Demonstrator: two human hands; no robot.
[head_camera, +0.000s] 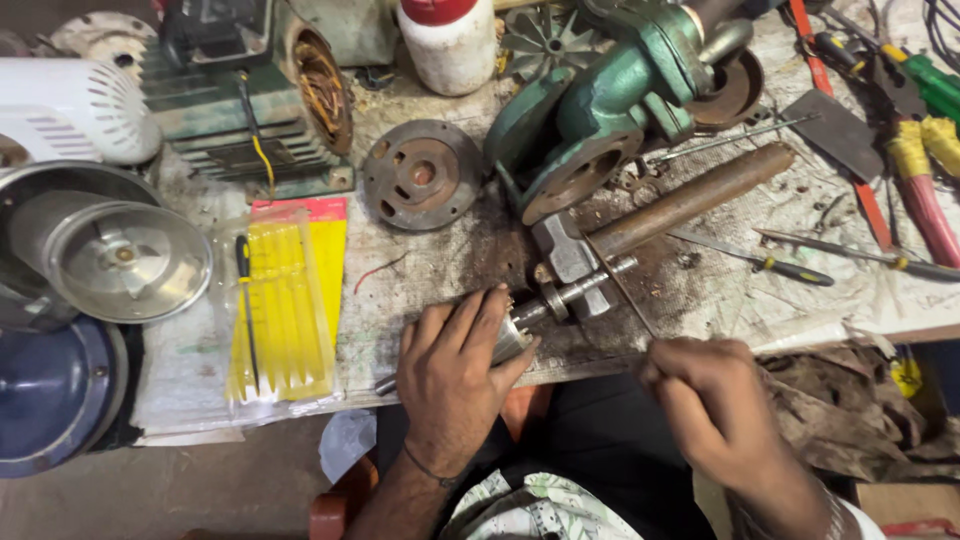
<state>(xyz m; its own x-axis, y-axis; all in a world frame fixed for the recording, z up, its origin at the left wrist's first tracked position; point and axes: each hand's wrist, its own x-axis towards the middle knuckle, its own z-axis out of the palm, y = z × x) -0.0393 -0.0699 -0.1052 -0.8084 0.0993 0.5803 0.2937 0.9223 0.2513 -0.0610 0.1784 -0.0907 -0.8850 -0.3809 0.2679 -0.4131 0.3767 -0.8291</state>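
My left hand (455, 375) wraps over a grey metal rotor with a shaft (570, 297) that lies on the dirty workbench (440, 265) near its front edge. The shaft sticks out to the upper right, toward a hammer (665, 215) with a steel head and a rusty brown handle. My right hand (705, 390) is closed with its fingers pinched on a thin metal tool (630, 305) whose tip reaches toward the shaft. What kind of tool it is cannot be made out.
A green pump body (610, 105), a rusty round flange (420, 175) and a motor stator (250, 100) stand at the back. A yellow plastic packet (285, 300) lies left. Screwdrivers (790, 265), pliers and red cables fill the right side. Metal bowls (125, 260) sit far left.
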